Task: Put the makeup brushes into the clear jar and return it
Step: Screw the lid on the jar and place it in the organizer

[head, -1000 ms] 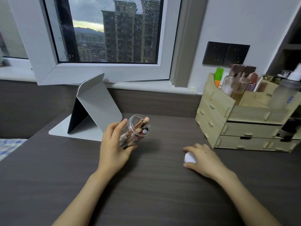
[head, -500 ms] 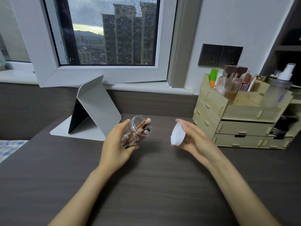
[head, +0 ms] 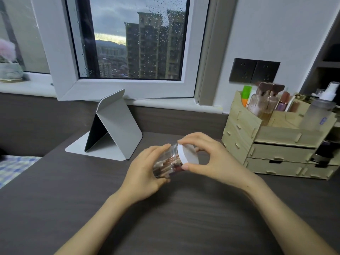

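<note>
The clear jar (head: 170,161) is held tilted above the dark desk, its mouth pointing right. Several pink-handled makeup brushes (head: 168,165) lie inside it. My left hand (head: 145,172) wraps around the jar's body from the left. A white lid (head: 188,155) sits on the jar's mouth. My right hand (head: 207,159) grips that lid, thumb below and fingers over the top.
A folded grey tablet stand (head: 114,129) stands at the back left of the desk (head: 165,218). A wooden drawer organiser (head: 276,144) with bottles and cosmetics fills the right side. Behind are a window, a sill and wall sockets (head: 254,72).
My right hand picked the white lid up off the desk, carried it left and set it on the jar's mouth. The left hand kept holding the tilted jar.
</note>
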{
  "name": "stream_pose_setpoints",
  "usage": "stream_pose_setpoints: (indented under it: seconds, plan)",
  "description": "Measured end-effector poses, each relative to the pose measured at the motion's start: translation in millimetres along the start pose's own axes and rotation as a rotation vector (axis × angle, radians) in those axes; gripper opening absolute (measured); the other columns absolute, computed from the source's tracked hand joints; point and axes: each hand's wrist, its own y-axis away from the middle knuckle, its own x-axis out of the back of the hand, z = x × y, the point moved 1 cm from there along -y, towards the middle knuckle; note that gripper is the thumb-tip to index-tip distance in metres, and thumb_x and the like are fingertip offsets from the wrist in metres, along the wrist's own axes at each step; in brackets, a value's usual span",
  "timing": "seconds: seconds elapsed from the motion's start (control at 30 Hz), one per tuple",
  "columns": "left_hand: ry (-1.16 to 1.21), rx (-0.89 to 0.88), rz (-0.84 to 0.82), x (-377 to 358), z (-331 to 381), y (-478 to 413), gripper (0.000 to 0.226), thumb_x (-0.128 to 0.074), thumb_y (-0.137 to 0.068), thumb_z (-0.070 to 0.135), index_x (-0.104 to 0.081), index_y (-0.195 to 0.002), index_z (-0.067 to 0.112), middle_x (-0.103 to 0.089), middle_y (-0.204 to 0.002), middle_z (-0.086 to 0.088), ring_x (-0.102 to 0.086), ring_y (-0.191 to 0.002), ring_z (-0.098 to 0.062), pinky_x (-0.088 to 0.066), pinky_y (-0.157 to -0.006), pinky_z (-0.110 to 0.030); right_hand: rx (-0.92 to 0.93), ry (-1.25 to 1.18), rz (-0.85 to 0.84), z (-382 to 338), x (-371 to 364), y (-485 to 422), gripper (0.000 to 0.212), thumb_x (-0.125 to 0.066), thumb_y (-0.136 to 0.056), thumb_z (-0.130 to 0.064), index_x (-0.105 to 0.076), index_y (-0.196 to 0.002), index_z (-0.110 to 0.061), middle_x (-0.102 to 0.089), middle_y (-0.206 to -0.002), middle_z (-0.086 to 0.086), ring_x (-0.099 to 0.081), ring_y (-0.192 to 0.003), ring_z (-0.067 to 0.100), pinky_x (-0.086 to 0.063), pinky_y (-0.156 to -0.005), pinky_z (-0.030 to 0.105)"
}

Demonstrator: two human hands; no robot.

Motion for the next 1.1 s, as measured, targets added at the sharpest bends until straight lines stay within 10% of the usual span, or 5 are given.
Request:
stream_pose_setpoints:
  seconds: [0.17,0.33,0.57,0.73,1.1]
  plan:
    - [0.111,0.072,-0.126,11,8,1,0.086,-0.083,-0.049,0.027,-0.048,-0.128,0.032,-0.057,-0.114,0.019,-0.051,-0.103,0.002,-0.042,-0.087,-0.019,0.043,0.053,-0.102,-8,4,2,0.048,-0.074,-0.076,-0.029,-0.055,-0.119,-0.041,-0.046,-0.124,-0.025,-0.041,-0.120,-0.008,-0.033,-0.097,0.004]
    - [0.171,0.138,-0.170,14,13,4,0.088,-0.086,-0.046,0.029,-0.049,-0.126,0.034,-0.059,-0.112,0.019,-0.054,-0.103,0.002,-0.043,-0.086,-0.019,-0.010,0.054,-0.092,-9,5,-1,0.046,-0.072,-0.071,-0.047,-0.056,-0.114,-0.044,-0.054,-0.115,-0.023,-0.052,-0.111,0.002,-0.049,-0.091,0.025]
    - [0.081,0.070,-0.186,13,26,5,0.082,-0.082,-0.048,0.037,-0.048,-0.123,0.037,-0.057,-0.108,0.022,-0.052,-0.098,0.002,-0.046,-0.083,-0.025,-0.134,0.480,-0.020,-11,-6,2,0.071,-0.016,-0.075,-0.080,-0.045,-0.123,-0.035,-0.066,-0.111,-0.001,-0.059,-0.101,0.025,-0.045,-0.082,0.036]
    - [0.064,0.073,-0.179,14,23,3,0.086,-0.084,-0.049,0.035,-0.046,-0.126,0.038,-0.058,-0.113,0.021,-0.052,-0.102,0.003,-0.046,-0.086,-0.027,-0.156,0.297,-0.222,-16,7,10,0.068,-0.053,-0.073,-0.068,-0.025,-0.134,-0.053,-0.047,-0.128,-0.018,-0.047,-0.119,0.009,-0.043,-0.098,0.033]
    - [-0.073,-0.011,-0.139,9,22,9,0.082,-0.078,-0.048,0.038,-0.047,-0.124,0.035,-0.059,-0.104,0.015,-0.056,-0.094,-0.008,-0.048,-0.074,-0.030,-0.228,0.328,-0.163,-13,-6,10,0.045,-0.050,-0.077,-0.065,-0.047,-0.106,-0.031,-0.057,-0.095,-0.012,-0.053,-0.084,0.009,-0.045,-0.066,0.026]
